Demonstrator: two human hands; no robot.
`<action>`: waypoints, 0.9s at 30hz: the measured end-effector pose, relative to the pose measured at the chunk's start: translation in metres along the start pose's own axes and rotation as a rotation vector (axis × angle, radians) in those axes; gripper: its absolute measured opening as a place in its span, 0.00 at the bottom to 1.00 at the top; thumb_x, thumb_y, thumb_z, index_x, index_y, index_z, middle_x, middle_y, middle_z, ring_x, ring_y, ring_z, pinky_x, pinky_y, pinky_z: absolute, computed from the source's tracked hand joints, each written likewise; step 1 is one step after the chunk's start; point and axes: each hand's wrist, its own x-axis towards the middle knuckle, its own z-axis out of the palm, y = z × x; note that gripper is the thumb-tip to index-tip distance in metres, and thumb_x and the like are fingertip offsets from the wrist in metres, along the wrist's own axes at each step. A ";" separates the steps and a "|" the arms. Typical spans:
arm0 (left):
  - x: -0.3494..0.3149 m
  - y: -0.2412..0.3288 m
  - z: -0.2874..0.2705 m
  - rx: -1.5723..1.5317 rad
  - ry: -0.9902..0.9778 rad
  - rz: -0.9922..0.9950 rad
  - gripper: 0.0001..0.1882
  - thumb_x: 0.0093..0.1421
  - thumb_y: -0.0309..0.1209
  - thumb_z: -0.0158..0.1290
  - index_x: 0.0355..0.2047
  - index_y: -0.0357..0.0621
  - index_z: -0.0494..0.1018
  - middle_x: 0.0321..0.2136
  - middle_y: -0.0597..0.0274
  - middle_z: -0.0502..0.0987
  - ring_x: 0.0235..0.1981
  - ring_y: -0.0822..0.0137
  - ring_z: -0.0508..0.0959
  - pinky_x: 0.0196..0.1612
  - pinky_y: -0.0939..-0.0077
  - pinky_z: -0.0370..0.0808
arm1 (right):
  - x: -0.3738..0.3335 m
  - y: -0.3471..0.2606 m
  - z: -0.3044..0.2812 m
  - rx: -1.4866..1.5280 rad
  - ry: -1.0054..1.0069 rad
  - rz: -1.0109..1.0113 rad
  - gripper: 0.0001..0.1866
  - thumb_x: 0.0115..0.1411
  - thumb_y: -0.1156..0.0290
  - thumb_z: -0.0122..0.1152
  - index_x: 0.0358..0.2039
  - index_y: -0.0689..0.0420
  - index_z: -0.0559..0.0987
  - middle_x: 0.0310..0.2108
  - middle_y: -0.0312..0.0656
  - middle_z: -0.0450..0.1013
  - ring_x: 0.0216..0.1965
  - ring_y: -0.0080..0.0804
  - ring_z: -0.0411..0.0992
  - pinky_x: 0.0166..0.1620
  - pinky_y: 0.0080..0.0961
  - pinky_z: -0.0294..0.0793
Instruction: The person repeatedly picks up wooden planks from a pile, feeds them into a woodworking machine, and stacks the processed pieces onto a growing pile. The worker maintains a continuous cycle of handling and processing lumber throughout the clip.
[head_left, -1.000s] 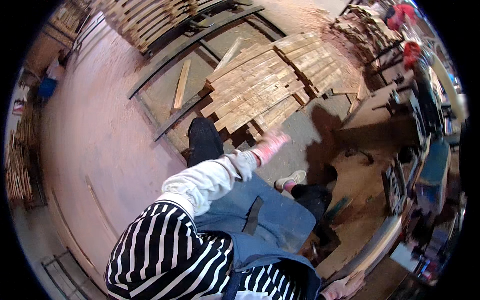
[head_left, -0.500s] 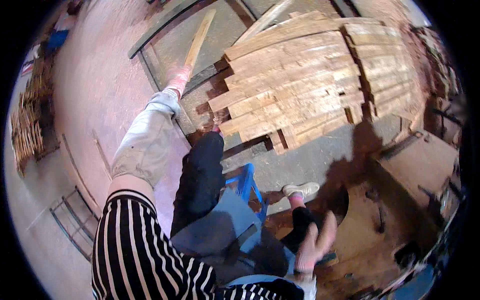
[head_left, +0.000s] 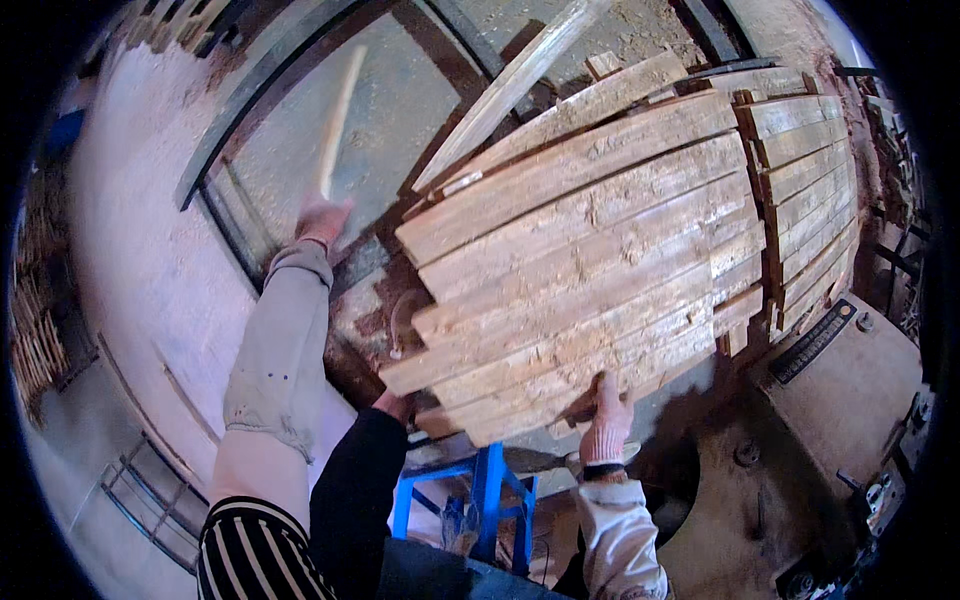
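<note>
My left hand [head_left: 322,220], reaching far out to the left, is closed round the near end of a narrow wooden strip [head_left: 342,120], blurred by motion. The strip points away from me above the dusty floor. My right hand [head_left: 608,425], in a pale pink knit glove, is at the near edge of a broad stack of rough wooden boards [head_left: 590,240]. Its thumb side lies against the nearest board and it seems to grip that edge; the other fingers are partly hidden.
A second stack of boards [head_left: 810,190] stands at the right. A blue stool frame [head_left: 487,500] is below the near stack. Brown machinery [head_left: 850,380] fills the lower right. A dark metal frame [head_left: 225,235] lies at the left, with a loose plank [head_left: 510,95] at the back.
My right hand has moved up from near my lap, where it was open, to the stack's near edge. My left hand still holds the strip. The view has shifted, with the stack now closer.
</note>
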 end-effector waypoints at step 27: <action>0.003 0.272 -0.038 0.244 -0.220 0.622 0.31 0.47 0.51 0.66 0.45 0.41 0.78 0.41 0.45 0.82 0.44 0.47 0.82 0.48 0.58 0.78 | -0.006 -0.036 -0.002 -0.129 -0.134 0.001 0.26 0.54 0.58 0.70 0.43 0.66 0.74 0.29 0.44 0.78 0.29 0.30 0.76 0.32 0.27 0.75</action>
